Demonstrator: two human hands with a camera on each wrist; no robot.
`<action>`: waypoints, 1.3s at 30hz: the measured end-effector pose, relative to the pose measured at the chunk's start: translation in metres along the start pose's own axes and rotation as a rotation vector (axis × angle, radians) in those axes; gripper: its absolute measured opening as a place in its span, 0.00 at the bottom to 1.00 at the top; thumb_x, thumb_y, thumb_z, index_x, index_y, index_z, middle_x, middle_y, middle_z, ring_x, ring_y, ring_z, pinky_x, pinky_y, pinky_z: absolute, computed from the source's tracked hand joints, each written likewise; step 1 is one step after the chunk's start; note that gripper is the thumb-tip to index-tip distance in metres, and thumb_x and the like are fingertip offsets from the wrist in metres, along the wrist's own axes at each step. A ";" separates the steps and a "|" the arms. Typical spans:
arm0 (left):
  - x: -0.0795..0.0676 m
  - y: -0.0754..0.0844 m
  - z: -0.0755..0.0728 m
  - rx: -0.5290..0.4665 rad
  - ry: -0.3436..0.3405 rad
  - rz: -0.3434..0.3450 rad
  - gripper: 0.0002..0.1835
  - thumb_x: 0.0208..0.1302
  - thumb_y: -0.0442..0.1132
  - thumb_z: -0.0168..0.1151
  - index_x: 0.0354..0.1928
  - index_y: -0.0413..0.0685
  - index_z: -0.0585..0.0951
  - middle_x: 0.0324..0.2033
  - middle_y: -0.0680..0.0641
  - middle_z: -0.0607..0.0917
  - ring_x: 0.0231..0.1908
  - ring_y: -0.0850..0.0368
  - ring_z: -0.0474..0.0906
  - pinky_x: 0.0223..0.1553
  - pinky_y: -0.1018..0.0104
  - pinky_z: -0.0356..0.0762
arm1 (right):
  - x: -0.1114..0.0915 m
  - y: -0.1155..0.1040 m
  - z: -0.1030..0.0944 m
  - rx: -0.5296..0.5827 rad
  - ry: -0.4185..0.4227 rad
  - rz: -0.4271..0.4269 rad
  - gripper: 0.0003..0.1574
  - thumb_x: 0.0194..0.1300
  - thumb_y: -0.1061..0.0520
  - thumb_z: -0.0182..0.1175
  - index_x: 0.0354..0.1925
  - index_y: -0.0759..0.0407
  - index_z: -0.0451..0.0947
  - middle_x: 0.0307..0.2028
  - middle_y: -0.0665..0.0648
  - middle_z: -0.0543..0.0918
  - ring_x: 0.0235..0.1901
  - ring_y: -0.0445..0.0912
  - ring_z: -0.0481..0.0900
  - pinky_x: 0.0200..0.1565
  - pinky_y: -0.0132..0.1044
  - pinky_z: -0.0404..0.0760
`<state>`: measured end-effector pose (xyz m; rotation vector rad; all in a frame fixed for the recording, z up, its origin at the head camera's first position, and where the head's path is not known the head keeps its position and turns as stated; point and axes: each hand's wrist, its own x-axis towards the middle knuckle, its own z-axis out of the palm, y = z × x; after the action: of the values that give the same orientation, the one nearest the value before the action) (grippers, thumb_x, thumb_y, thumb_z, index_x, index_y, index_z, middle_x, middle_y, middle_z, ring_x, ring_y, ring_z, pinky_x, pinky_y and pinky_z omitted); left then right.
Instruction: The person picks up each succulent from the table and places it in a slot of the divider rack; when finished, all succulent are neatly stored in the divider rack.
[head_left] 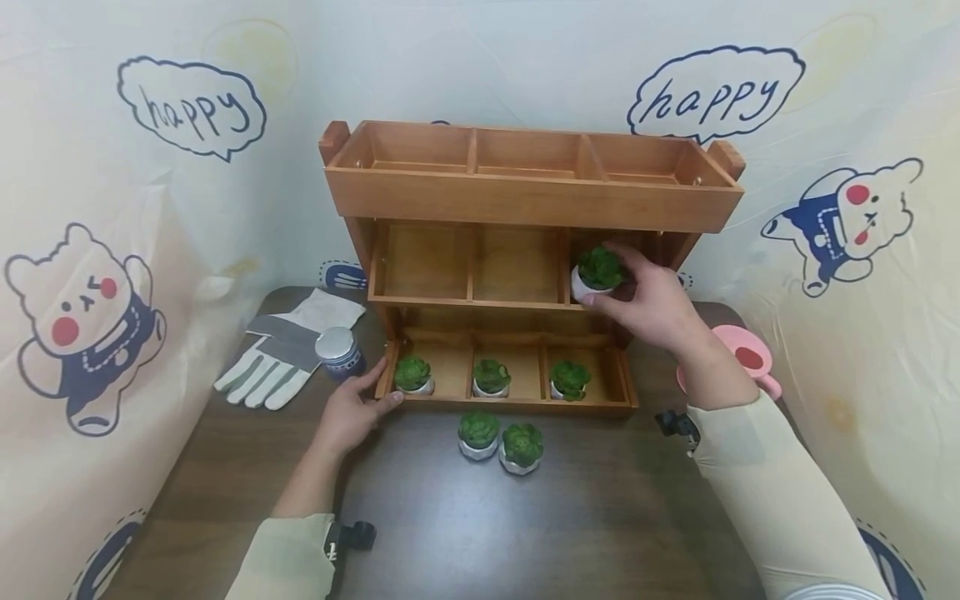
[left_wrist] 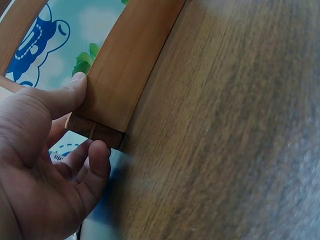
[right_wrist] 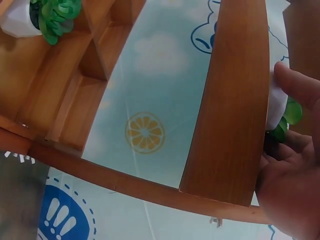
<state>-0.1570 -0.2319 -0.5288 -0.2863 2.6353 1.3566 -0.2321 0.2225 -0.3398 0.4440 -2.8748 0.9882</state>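
My right hand [head_left: 660,304] holds a small potted succulent [head_left: 600,268] with a white pot, at the right compartment of the middle tier of a wooden shelf [head_left: 532,196]. In the right wrist view, a wooden board partly hides this pot [right_wrist: 277,102], and the thumb lies against it. My left hand [head_left: 350,414] grips the left front corner of the bottom tier. The left wrist view shows its thumb on the front board [left_wrist: 117,75] and its fingers curled at the end. Three more succulents stand in the bottom tier, one per compartment, including a middle one [head_left: 491,377].
Two potted succulents [head_left: 478,433] [head_left: 521,446] stand on the dark wooden table [head_left: 585,517] before the shelf. Work gloves [head_left: 288,354] and a lidded blue-and-white jar [head_left: 340,352] lie at left. A pink cup [head_left: 746,350] is at right, partly behind my right forearm.
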 end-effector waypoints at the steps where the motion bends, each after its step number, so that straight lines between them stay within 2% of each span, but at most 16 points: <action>1: 0.000 0.000 0.000 0.000 0.001 -0.001 0.45 0.63 0.60 0.73 0.79 0.66 0.65 0.67 0.32 0.69 0.30 0.49 0.79 0.32 0.59 0.81 | 0.000 0.000 0.000 -0.012 -0.002 -0.010 0.53 0.63 0.38 0.72 0.78 0.48 0.62 0.68 0.62 0.73 0.58 0.59 0.80 0.59 0.60 0.79; 7: 0.000 0.000 0.000 0.006 -0.004 0.001 0.45 0.63 0.61 0.72 0.79 0.67 0.64 0.68 0.31 0.68 0.31 0.50 0.79 0.32 0.59 0.81 | -0.003 0.000 0.002 -0.052 -0.009 -0.052 0.52 0.65 0.39 0.70 0.79 0.50 0.60 0.69 0.63 0.72 0.59 0.60 0.79 0.59 0.61 0.78; 15: -0.001 0.000 0.000 -0.004 0.004 0.001 0.45 0.63 0.60 0.73 0.79 0.66 0.65 0.65 0.33 0.70 0.31 0.49 0.79 0.32 0.59 0.81 | -0.006 0.003 0.005 -0.043 -0.008 -0.079 0.54 0.62 0.40 0.74 0.78 0.48 0.60 0.70 0.61 0.72 0.64 0.60 0.75 0.62 0.62 0.75; 29: -0.001 0.000 0.001 -0.001 0.002 0.002 0.44 0.63 0.60 0.73 0.79 0.67 0.65 0.65 0.32 0.69 0.30 0.49 0.79 0.32 0.59 0.80 | -0.020 0.004 0.001 0.073 0.036 -0.090 0.55 0.62 0.47 0.76 0.79 0.51 0.60 0.70 0.62 0.73 0.62 0.60 0.79 0.60 0.59 0.78; 34: 0.000 0.000 0.001 -0.010 -0.004 -0.004 0.45 0.63 0.60 0.72 0.79 0.67 0.64 0.64 0.33 0.69 0.31 0.50 0.79 0.32 0.59 0.80 | -0.030 0.004 -0.001 0.137 0.033 -0.055 0.53 0.64 0.47 0.75 0.79 0.52 0.61 0.72 0.61 0.71 0.65 0.61 0.77 0.60 0.59 0.77; 39: -0.001 0.000 0.001 -0.014 -0.007 -0.007 0.44 0.63 0.60 0.72 0.79 0.67 0.64 0.63 0.34 0.70 0.32 0.49 0.78 0.32 0.60 0.80 | -0.041 0.003 -0.003 0.157 0.045 -0.040 0.51 0.65 0.46 0.74 0.78 0.51 0.62 0.71 0.56 0.73 0.66 0.56 0.77 0.62 0.56 0.76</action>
<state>-0.1559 -0.2313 -0.5290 -0.2926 2.6177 1.3722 -0.1940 0.2363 -0.3456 0.4812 -2.7489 1.2068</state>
